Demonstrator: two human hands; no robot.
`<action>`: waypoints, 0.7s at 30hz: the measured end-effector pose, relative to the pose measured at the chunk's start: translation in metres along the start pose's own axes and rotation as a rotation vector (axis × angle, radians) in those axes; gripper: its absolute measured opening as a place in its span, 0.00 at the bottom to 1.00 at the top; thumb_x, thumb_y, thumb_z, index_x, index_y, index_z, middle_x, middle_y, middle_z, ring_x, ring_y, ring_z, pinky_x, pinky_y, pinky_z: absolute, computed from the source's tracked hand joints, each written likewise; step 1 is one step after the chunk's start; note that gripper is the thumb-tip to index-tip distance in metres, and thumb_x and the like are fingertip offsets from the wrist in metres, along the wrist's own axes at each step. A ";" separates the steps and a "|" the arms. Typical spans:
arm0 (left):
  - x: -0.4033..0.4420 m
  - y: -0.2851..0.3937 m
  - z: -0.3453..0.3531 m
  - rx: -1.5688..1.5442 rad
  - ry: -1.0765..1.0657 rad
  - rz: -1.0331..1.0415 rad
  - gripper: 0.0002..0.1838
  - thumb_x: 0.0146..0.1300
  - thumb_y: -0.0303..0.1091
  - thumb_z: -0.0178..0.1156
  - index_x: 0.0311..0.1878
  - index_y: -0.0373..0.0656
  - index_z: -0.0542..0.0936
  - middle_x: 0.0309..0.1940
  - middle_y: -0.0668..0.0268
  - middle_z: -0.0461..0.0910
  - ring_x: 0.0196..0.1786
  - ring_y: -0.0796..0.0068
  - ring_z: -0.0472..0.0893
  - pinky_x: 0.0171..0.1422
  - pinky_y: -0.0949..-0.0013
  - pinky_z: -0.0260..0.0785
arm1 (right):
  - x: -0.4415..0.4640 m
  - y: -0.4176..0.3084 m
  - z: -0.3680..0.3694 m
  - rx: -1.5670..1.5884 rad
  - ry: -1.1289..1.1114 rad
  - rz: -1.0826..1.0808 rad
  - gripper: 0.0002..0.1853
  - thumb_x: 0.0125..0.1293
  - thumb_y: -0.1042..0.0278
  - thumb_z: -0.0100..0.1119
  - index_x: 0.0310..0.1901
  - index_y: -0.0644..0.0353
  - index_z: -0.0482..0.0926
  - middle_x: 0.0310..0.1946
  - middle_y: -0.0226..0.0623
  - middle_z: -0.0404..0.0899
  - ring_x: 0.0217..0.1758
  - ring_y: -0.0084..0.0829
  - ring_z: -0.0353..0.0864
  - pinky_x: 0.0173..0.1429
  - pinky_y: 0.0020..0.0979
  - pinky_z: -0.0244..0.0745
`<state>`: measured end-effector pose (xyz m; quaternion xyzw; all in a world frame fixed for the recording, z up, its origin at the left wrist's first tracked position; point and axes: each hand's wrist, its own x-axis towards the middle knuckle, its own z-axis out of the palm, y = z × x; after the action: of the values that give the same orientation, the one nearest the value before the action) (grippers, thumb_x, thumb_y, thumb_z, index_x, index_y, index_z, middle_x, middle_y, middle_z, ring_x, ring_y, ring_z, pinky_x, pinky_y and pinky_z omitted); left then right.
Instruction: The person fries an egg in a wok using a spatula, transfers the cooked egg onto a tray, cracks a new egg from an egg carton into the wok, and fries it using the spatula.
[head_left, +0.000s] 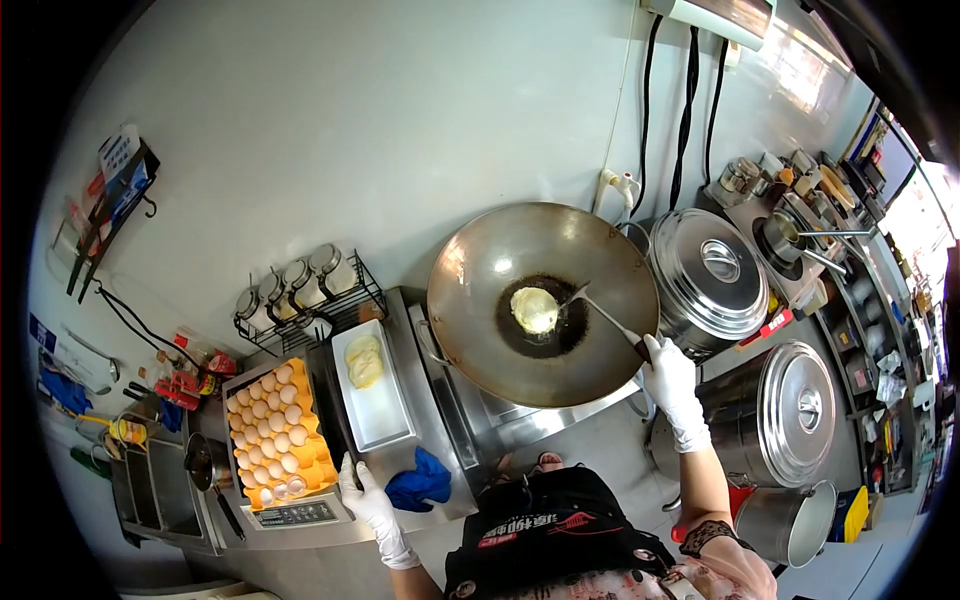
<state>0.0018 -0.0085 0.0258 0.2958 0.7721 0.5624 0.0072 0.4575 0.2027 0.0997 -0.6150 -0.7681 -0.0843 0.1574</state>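
Note:
My right hand (671, 382), in a white glove, grips the dark handle end of a metal spatula (606, 310). The spatula's head is down in the large wok (470, 345), at the right edge of a fried egg (535, 311). That egg lies in dark oil at the wok's bottom. Also gloved, my left hand (368, 503) is by the counter's front edge with its fingers stretched out and nothing visible in it. Beyond it stands a white rectangular tray (383, 425) with another fried egg (364, 362) at its far end. Left of the tray is an orange carton (318, 442) of eggs (262, 410).
A blue cloth (420, 482) lies right of my left hand. Lidded steel pots (700, 280) stand right of the wok, with another large pot (795, 415) nearer. A wire rack (355, 300) of jars is behind the tray. A sink (165, 490) is far left.

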 end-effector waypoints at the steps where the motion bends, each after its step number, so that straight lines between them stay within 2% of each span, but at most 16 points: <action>1: 0.000 0.001 0.000 0.001 0.002 -0.001 0.16 0.66 0.26 0.56 0.55 0.30 0.79 0.49 0.52 0.82 0.50 0.62 0.80 0.60 0.65 0.69 | 0.002 0.001 -0.001 0.001 -0.001 -0.002 0.21 0.51 0.75 0.59 0.51 0.59 0.78 0.30 0.43 0.76 0.34 0.42 0.81 0.33 0.40 0.77; 4: -0.001 0.006 -0.001 0.006 0.006 -0.012 0.16 0.66 0.26 0.56 0.55 0.30 0.79 0.49 0.52 0.82 0.51 0.62 0.79 0.60 0.65 0.69 | 0.005 0.002 -0.009 0.024 0.003 0.014 0.23 0.50 0.75 0.59 0.51 0.59 0.79 0.31 0.43 0.76 0.35 0.42 0.81 0.35 0.40 0.77; 6: 0.000 0.006 -0.003 0.060 -0.046 -0.024 0.17 0.68 0.26 0.55 0.58 0.28 0.76 0.53 0.54 0.81 0.54 0.69 0.79 0.63 0.68 0.68 | 0.006 0.004 -0.012 0.068 -0.020 0.032 0.23 0.51 0.75 0.60 0.53 0.60 0.78 0.32 0.44 0.77 0.34 0.42 0.81 0.37 0.40 0.77; 7: -0.001 0.005 -0.003 0.059 -0.049 -0.024 0.17 0.68 0.26 0.55 0.58 0.28 0.76 0.53 0.54 0.81 0.54 0.69 0.79 0.63 0.68 0.68 | 0.005 0.007 -0.010 0.066 -0.021 0.034 0.23 0.51 0.75 0.60 0.53 0.60 0.78 0.32 0.44 0.77 0.34 0.42 0.81 0.37 0.40 0.77; 10: -0.002 0.007 0.000 0.086 -0.056 -0.004 0.17 0.68 0.26 0.55 0.58 0.28 0.76 0.54 0.53 0.81 0.55 0.68 0.79 0.63 0.68 0.68 | 0.003 0.020 0.006 0.249 0.049 0.058 0.24 0.54 0.75 0.60 0.55 0.61 0.77 0.31 0.46 0.79 0.32 0.44 0.81 0.38 0.40 0.77; 12: -0.002 0.013 0.001 0.088 -0.070 -0.016 0.18 0.68 0.26 0.55 0.58 0.27 0.76 0.54 0.53 0.81 0.55 0.67 0.79 0.63 0.68 0.68 | 0.006 0.027 0.015 0.551 0.022 0.043 0.21 0.61 0.74 0.56 0.57 0.66 0.75 0.26 0.46 0.79 0.25 0.40 0.80 0.32 0.36 0.75; 13: -0.002 0.013 0.002 0.088 -0.071 -0.015 0.18 0.68 0.26 0.55 0.58 0.27 0.76 0.54 0.53 0.81 0.55 0.67 0.79 0.63 0.68 0.68 | 0.008 0.026 0.009 0.551 0.023 0.044 0.21 0.61 0.74 0.56 0.57 0.66 0.75 0.26 0.46 0.79 0.25 0.40 0.80 0.32 0.36 0.75; 15: -0.002 0.013 0.003 0.079 -0.073 -0.011 0.18 0.68 0.26 0.55 0.58 0.27 0.76 0.54 0.52 0.81 0.54 0.66 0.79 0.63 0.68 0.68 | 0.019 0.025 -0.005 1.276 -0.443 0.511 0.13 0.68 0.73 0.50 0.50 0.70 0.76 0.21 0.42 0.77 0.19 0.34 0.77 0.22 0.31 0.70; 16: -0.002 0.016 0.004 0.078 -0.073 -0.010 0.18 0.68 0.26 0.55 0.58 0.27 0.76 0.54 0.52 0.81 0.54 0.66 0.79 0.63 0.68 0.68 | 0.025 0.027 -0.005 1.277 -0.441 0.511 0.13 0.68 0.73 0.50 0.50 0.70 0.76 0.21 0.42 0.77 0.19 0.34 0.77 0.22 0.31 0.70; 18: -0.002 0.022 0.007 0.053 -0.022 0.027 0.16 0.66 0.25 0.56 0.55 0.31 0.79 0.49 0.53 0.82 0.50 0.62 0.79 0.60 0.64 0.68 | 0.034 0.034 -0.002 1.532 -0.583 0.761 0.11 0.71 0.70 0.47 0.43 0.70 0.74 0.21 0.40 0.76 0.16 0.28 0.73 0.15 0.27 0.63; 19: -0.003 0.021 0.007 0.051 -0.021 0.029 0.16 0.66 0.25 0.56 0.55 0.31 0.79 0.49 0.53 0.82 0.50 0.62 0.79 0.60 0.64 0.68 | 0.037 0.037 0.000 1.573 -0.616 0.802 0.08 0.71 0.70 0.47 0.39 0.67 0.72 0.22 0.41 0.76 0.16 0.29 0.73 0.13 0.28 0.62; 21: -0.004 0.020 0.007 0.016 -0.012 0.000 0.16 0.66 0.25 0.56 0.55 0.31 0.79 0.48 0.53 0.82 0.50 0.63 0.79 0.60 0.64 0.69 | 0.043 0.038 0.000 1.587 -0.603 0.870 0.09 0.72 0.69 0.47 0.40 0.67 0.72 0.22 0.42 0.76 0.16 0.29 0.73 0.13 0.28 0.63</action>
<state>0.0163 -0.0006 0.0395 0.2995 0.7765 0.5543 0.0093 0.4861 0.2507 0.1125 -0.5565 -0.3134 0.6894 0.3418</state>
